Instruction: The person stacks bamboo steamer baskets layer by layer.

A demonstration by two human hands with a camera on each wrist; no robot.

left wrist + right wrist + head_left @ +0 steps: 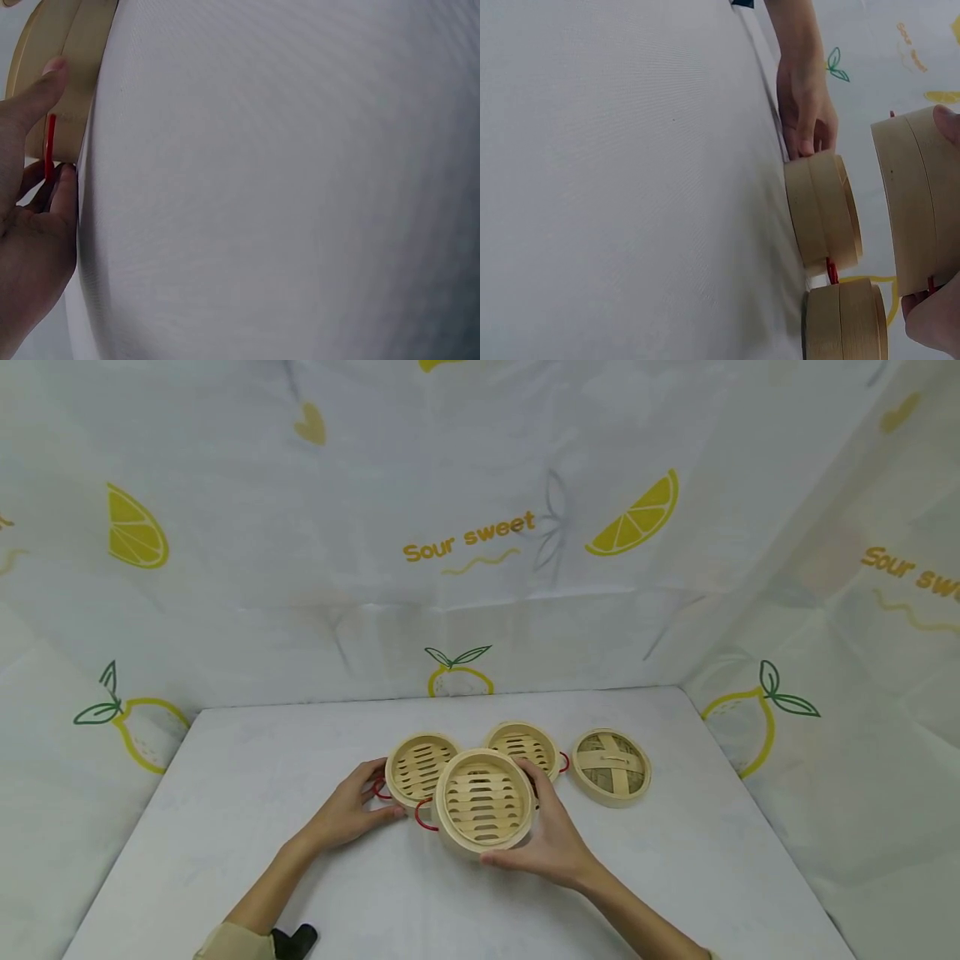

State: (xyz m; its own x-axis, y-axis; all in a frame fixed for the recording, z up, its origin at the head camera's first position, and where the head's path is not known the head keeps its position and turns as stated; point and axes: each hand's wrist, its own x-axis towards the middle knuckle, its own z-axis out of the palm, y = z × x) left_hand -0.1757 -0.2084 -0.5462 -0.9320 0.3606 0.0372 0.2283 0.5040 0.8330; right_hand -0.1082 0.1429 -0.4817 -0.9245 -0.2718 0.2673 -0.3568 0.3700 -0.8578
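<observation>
My right hand (551,835) grips a round bamboo steamer basket (483,802) with a slatted base and a red handle. In the right wrist view this raised basket (911,202) is off the table, thumb and fingers on opposite parts of its wall. A second bamboo steamer basket (420,768) sits on the table to the left. My left hand (348,810) holds it by the side, the thumb on the wall (79,82) and the fingers round by its red handle (50,146). Partly behind the raised basket stands a third steamer basket (517,739).
A woven bamboo steamer lid (611,768) lies on the white table (697,868) to the right of the baskets. A lemon-printed white curtain (337,560) hangs at the back and sides. By the left sleeve there is a black object (296,942).
</observation>
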